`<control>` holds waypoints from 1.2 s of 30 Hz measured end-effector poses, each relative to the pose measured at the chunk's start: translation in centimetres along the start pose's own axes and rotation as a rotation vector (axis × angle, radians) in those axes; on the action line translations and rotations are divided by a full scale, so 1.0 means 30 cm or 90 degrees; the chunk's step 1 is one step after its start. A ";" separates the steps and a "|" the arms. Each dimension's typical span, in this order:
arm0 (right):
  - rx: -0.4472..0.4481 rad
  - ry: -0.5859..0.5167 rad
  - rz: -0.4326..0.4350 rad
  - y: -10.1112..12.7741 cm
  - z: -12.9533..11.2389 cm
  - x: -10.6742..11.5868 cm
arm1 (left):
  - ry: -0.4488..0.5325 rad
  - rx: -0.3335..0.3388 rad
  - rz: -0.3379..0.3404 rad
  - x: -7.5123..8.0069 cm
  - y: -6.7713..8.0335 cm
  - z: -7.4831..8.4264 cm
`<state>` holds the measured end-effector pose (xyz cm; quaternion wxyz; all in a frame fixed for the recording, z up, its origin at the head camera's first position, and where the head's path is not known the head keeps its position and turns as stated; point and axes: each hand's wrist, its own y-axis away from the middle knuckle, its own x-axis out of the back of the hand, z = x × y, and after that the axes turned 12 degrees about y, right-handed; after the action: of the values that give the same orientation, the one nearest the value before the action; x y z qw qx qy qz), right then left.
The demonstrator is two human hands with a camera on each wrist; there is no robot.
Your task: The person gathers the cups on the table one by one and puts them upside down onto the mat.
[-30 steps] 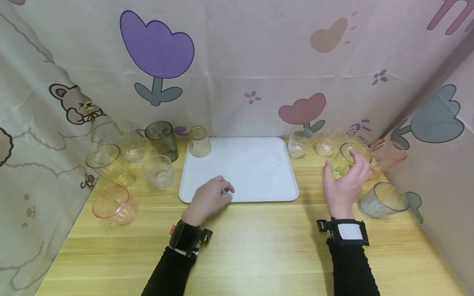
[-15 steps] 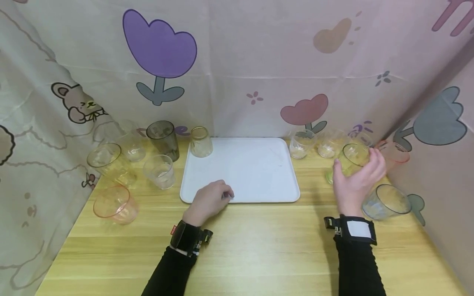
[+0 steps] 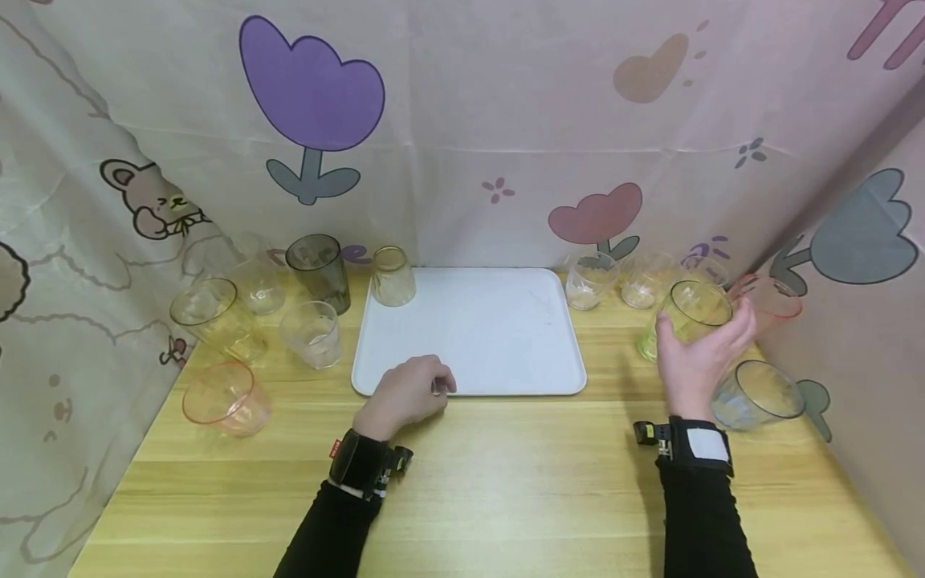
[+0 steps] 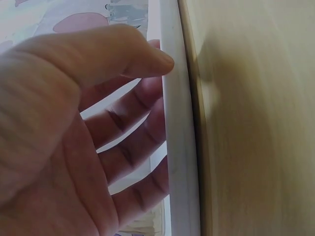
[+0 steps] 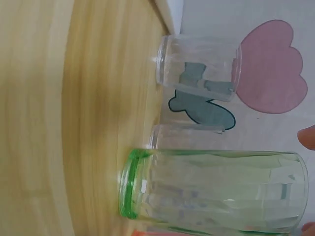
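In the head view my right hand (image 3: 704,353) is beside a green-tinted glass (image 3: 685,317), its thumb and fingers spread at the near side. The right wrist view shows the glass (image 5: 216,191) upright on the table, with two fingertips (image 5: 307,137) at the edge of the picture near its rim and no grip visible. My left hand (image 3: 408,393) rests at the front edge of a white tray (image 3: 499,337). Its thumb lies against the tray's rim (image 4: 179,123) in the left wrist view, with the other fingers loosely bent over the tray side.
A small amber glass (image 3: 393,277) stands on the tray's back left corner. Left of it are a grey glass (image 3: 318,277), a yellow glass (image 3: 220,321), a pink glass (image 3: 227,401) and clear ones. Around my right hand stand clear glasses (image 3: 588,281), an orange-pink glass (image 3: 769,301) and a bluish glass (image 3: 751,397).
My right hand has shifted to the right, from over the green glass's near side to its right side, with the fingers lower. My left hand has stayed at the tray edge.
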<state>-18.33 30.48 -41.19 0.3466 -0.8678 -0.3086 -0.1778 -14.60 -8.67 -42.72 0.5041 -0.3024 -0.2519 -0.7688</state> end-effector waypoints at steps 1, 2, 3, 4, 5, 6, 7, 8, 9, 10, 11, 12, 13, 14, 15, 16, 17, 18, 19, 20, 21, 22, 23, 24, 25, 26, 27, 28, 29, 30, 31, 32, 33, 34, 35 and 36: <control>-0.012 -0.008 -0.006 0.000 0.000 0.000 | -0.001 -0.001 0.000 0.000 0.000 0.000; -0.022 -0.014 -0.012 0.001 0.001 0.000 | -0.002 -0.001 0.000 -0.001 0.000 -0.001; -0.030 -0.022 -0.017 0.001 0.002 -0.001 | -0.003 -0.002 0.000 -0.001 0.000 -0.001; -0.039 -0.030 -0.022 0.000 0.003 -0.001 | -0.003 -0.004 0.001 -0.001 0.000 -0.001; -0.046 -0.035 -0.029 0.000 0.005 -0.002 | -0.004 -0.005 0.001 -0.002 0.000 -0.002; -0.053 -0.039 -0.035 0.000 0.006 -0.002 | -0.005 -0.007 0.002 -0.002 -0.001 -0.002; -0.060 -0.043 -0.041 -0.001 0.007 -0.003 | -0.005 -0.007 0.002 -0.002 -0.001 -0.003; -0.066 -0.044 -0.047 0.000 0.009 -0.003 | -0.005 -0.009 0.003 -0.003 -0.001 -0.003; -0.070 -0.046 -0.053 -0.001 0.010 -0.004 | -0.005 -0.010 0.003 -0.003 -0.001 -0.003; -0.076 -0.047 -0.059 -0.001 0.011 -0.004 | -0.005 -0.010 0.003 -0.003 -0.001 -0.004; -0.080 -0.049 -0.063 -0.001 0.012 -0.005 | -0.005 -0.011 0.002 -0.003 -0.001 -0.005; -0.086 -0.049 -0.067 -0.002 0.014 -0.006 | -0.004 -0.011 0.002 -0.003 -0.001 -0.005; -0.092 -0.048 -0.072 -0.003 0.015 -0.006 | -0.004 -0.011 0.002 -0.003 -0.001 -0.005; -0.099 -0.048 -0.079 -0.003 0.016 -0.006 | -0.003 -0.011 0.002 -0.003 0.000 -0.006; -0.107 -0.049 -0.085 -0.004 0.016 -0.007 | -0.003 -0.011 0.001 -0.003 0.000 -0.006; -0.116 -0.051 -0.093 -0.004 0.017 -0.007 | -0.002 -0.010 0.001 -0.003 0.000 -0.006; -0.125 -0.053 -0.100 -0.006 0.018 -0.007 | -0.001 -0.010 0.001 -0.002 0.001 -0.006; -0.133 -0.053 -0.108 -0.007 0.020 -0.007 | -0.001 -0.009 0.001 -0.002 0.001 -0.005; -0.143 -0.055 -0.117 -0.006 0.021 -0.007 | -0.002 -0.009 0.001 -0.002 0.001 -0.005; -0.153 -0.056 -0.126 -0.006 0.023 -0.007 | -0.002 -0.009 0.000 -0.001 0.001 -0.005; -0.161 -0.054 -0.133 -0.007 0.025 -0.007 | -0.003 -0.009 0.000 -0.001 0.001 -0.004; -0.170 -0.053 -0.140 -0.008 0.027 -0.007 | -0.003 -0.008 -0.001 0.000 0.001 -0.003; -0.175 -0.050 -0.144 -0.009 0.029 -0.009 | -0.004 -0.007 -0.001 0.001 0.001 -0.003; -0.179 -0.048 -0.147 -0.008 0.031 -0.009 | -0.004 -0.007 -0.001 0.001 0.002 -0.002; -0.182 -0.047 -0.148 -0.009 0.033 -0.011 | -0.003 -0.006 -0.002 0.002 0.002 -0.001; -0.181 -0.045 -0.147 -0.009 0.034 -0.012 | -0.003 -0.006 -0.003 0.002 0.002 0.000; -0.180 -0.045 -0.144 -0.010 0.035 -0.014 | -0.002 -0.005 -0.003 0.003 0.002 0.000; -0.178 -0.044 -0.142 -0.010 0.036 -0.015 | -0.001 -0.005 -0.004 0.004 0.003 0.001; -0.176 -0.044 -0.139 -0.010 0.037 -0.015 | -0.001 -0.005 -0.005 0.004 0.003 0.001; -0.175 -0.044 -0.139 -0.011 0.039 -0.016 | -0.001 -0.006 -0.005 0.004 0.003 0.001; -0.175 -0.043 -0.140 -0.011 0.040 -0.017 | -0.002 -0.007 -0.005 0.004 0.003 0.001; -0.175 -0.043 -0.141 -0.011 0.040 -0.017 | -0.002 -0.008 -0.005 0.004 0.003 0.000; -0.176 -0.042 -0.142 -0.012 0.041 -0.017 | -0.002 -0.009 -0.005 0.004 0.003 0.000; -0.176 -0.041 -0.145 -0.013 0.041 -0.017 | -0.003 -0.010 -0.006 0.004 0.002 -0.001; -0.177 -0.041 -0.146 -0.013 0.041 -0.017 | -0.004 -0.010 -0.006 0.003 0.002 -0.002; -0.178 -0.042 -0.149 -0.013 0.041 -0.017 | -0.004 -0.011 -0.006 0.003 0.001 -0.003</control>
<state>-18.86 31.37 -42.12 0.1895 -0.8711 -0.3909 -0.2292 -14.61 -8.81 -42.72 0.4970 -0.3076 -0.2484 -0.7724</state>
